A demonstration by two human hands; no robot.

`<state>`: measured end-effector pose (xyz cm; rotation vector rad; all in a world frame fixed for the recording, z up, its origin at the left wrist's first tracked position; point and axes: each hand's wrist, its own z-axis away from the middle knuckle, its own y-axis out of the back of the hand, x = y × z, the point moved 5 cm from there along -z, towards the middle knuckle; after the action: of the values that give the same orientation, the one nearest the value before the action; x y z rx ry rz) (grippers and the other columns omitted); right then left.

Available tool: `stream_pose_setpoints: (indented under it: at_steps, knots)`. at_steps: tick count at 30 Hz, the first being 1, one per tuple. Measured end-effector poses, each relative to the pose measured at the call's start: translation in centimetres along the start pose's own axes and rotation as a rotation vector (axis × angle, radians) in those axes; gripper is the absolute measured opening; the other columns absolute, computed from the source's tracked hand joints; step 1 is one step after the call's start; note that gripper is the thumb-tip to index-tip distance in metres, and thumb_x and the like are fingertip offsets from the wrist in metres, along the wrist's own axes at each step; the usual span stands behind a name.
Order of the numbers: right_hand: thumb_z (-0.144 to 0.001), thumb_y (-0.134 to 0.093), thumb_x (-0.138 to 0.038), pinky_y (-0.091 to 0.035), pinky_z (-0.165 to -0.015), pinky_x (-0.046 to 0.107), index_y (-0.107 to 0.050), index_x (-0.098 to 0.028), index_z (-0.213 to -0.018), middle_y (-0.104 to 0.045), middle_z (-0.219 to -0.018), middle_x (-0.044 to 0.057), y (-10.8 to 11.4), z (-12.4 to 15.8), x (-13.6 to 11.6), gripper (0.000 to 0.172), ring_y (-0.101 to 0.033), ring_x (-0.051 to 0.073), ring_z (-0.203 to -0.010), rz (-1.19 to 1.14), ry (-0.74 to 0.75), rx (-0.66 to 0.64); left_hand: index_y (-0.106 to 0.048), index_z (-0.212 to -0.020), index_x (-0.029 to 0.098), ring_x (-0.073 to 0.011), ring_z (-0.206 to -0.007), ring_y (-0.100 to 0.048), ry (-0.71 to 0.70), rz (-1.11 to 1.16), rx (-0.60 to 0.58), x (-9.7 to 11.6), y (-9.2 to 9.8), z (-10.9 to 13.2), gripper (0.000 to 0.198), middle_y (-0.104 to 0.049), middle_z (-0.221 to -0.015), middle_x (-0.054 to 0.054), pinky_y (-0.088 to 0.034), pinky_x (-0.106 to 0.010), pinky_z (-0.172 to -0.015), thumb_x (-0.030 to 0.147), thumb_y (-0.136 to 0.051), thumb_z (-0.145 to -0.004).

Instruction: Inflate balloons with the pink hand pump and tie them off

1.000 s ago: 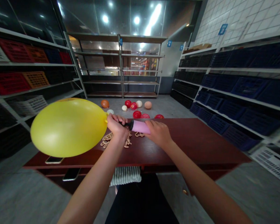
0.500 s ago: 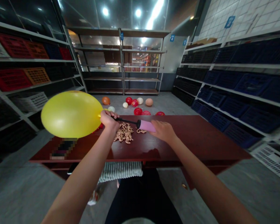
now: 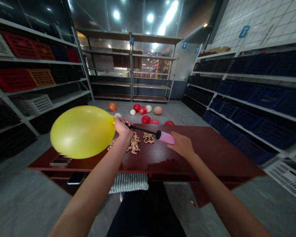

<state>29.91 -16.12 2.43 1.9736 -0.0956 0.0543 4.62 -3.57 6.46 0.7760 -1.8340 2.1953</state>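
yellow rubber balloon (image 3: 82, 132), round and taut, hangs over the left part of the dark red wooden worktop (image 3: 207, 158). its neck sits in the left hand (image 3: 123, 128), whose fingers (image 3: 124, 121) curl closed around the neck and the black hose (image 3: 144, 130) of a pink hand pump (image 3: 165, 137). the balloon's long axis runs roughly left to right, with the balloon lying left of those fingers and in line with the hose, which leads right to the pump. the right hand (image 3: 181, 145) is the nearer hand to the pump's far end, its fingertips (image 3: 173, 142) against the pink barrel; whether they close around it, i cannot tell. tan curled loops (image 3: 134, 144) lie in loose piles near the worktop's far edge. beyond that edge, red, orange and cream balloons (image 3: 145, 119) rest on the grey floor (image 3: 177, 113), between shelves of plastic crates (image 3: 267, 97).
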Motion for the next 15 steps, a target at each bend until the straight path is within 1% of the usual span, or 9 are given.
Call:
stream_pose_setpoints:
  at_steps: [3, 6, 9, 12, 15]
  knots:
    - [-0.084, -0.063, -0.039, -0.045, -0.078, 0.031, -0.059, -0.021, -0.111, -0.072, -0.108, 0.007, 0.7, -1.1, -1.0, 0.034, -0.068, 0.024, -0.098, 0.001, -0.031, -0.002, -0.026, -0.06, 0.021, -0.0098, -0.034, -0.029, 0.037, -0.006, 0.053, -1.9, -0.1, -0.3, 0.028, -0.031, -0.045, 0.005, -0.028, -0.025, -0.041, 0.013, -0.041, -0.082]
    - [-0.083, -0.063, -0.039, -0.046, -0.076, 0.031, -0.059, -0.022, -0.114, -0.072, -0.112, 0.007, 1.8, -2.9, -2.6, 0.036, -0.069, 0.025, -0.097, 0.015, -0.036, 0.026, -0.026, -0.06, 0.022, -0.0095, -0.033, -0.03, 0.055, -0.011, 0.086, -4.1, -0.6, -0.3, 0.027, -0.03, -0.044, 0.006, -0.028, -0.025, -0.04, 0.014, -0.042, -0.081]
    - [-0.084, -0.061, -0.048, -0.046, -0.072, 0.033, -0.059, -0.023, -0.115, -0.073, -0.105, 0.009, 2.5, -4.7, -4.2, 0.04, -0.071, 0.027, -0.092, 0.041, -0.051, 0.0, -0.026, -0.062, 0.022, -0.0091, -0.034, -0.032, 0.063, -0.028, 0.099, -6.2, -1.0, -0.4, 0.026, -0.03, -0.045, 0.006, -0.028, -0.024, -0.04, 0.016, -0.044, -0.08]
    - [-0.084, -0.059, -0.06, -0.047, -0.07, 0.033, -0.06, -0.022, -0.114, -0.075, -0.097, 0.011, 2.4, -5.5, -5.2, 0.048, -0.072, 0.028, -0.086, 0.047, -0.063, -0.059, -0.026, -0.063, 0.022, -0.0087, -0.034, -0.032, 0.074, -0.07, 0.083, -7.3, -1.0, -0.9, 0.027, -0.032, -0.046, 0.006, -0.028, -0.024, -0.041, 0.02, -0.046, -0.081]
    - [-0.086, -0.056, -0.064, -0.047, -0.07, 0.032, -0.059, -0.022, -0.113, -0.075, -0.101, 0.012, 1.5, -5.3, -5.6, 0.05, -0.073, 0.028, -0.087, 0.037, -0.053, -0.066, -0.025, -0.063, 0.022, -0.008, -0.033, -0.031, 0.098, -0.129, 0.026, -7.6, -0.5, -1.8, 0.03, -0.03, -0.046, 0.006, -0.027, -0.024, -0.041, 0.024, -0.045, -0.085]
